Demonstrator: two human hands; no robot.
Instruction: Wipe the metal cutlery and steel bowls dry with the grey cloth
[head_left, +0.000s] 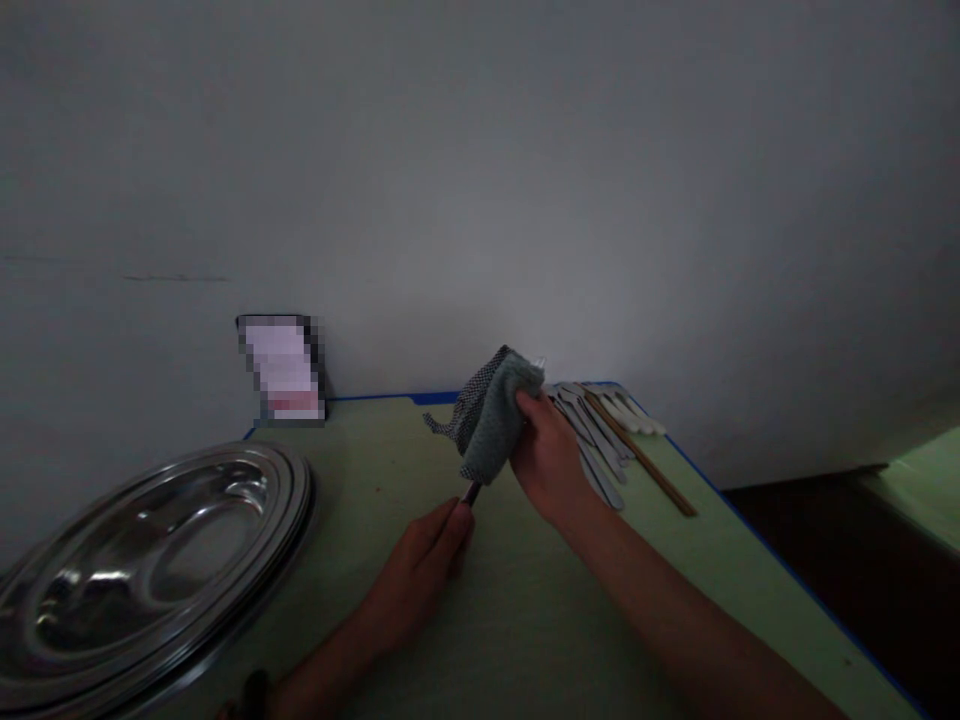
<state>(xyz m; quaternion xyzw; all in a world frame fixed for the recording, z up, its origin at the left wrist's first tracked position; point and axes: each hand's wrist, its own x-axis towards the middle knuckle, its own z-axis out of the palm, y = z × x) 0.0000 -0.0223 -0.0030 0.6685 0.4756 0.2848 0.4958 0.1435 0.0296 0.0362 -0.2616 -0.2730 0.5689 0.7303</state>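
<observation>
Left hand [435, 540], the nearer of the two, is closing around the dark handle of a utensil [472, 492], its fingers folded snugly about it. A dark band [256, 690] is circling that wrist at the bottom edge of the view. Off to the left, a stack of shiny metal plates [298, 490] is resting on the pale green tabletop [367, 480], the top one showing pressed hollows. The utensil is slanting up and away from the left hand, above the middle of the tabletop, and its far end is disappearing into a grey cloth [495, 425]. Right hand [551, 455] is pinching this cloth around the utensil, thumb lying on the fuzzy side, while a checked flap is hanging out to the left. A small pale bit is peeking out at the top of the cloth; whether it belongs to the utensil, I cannot tell.

Beyond the right hand, some metal cutlery [600, 440] is lying in a loose spread, partly hidden by that hand. Wooden chopsticks [652, 470] are lying just beside it, and white-handled cutlery [637, 415] is sitting farther right, near the tabletop's blue edge. At the back left, a phone [285, 365] is leaning against the grey wall [480, 180], its screen blurred into blocks.
</observation>
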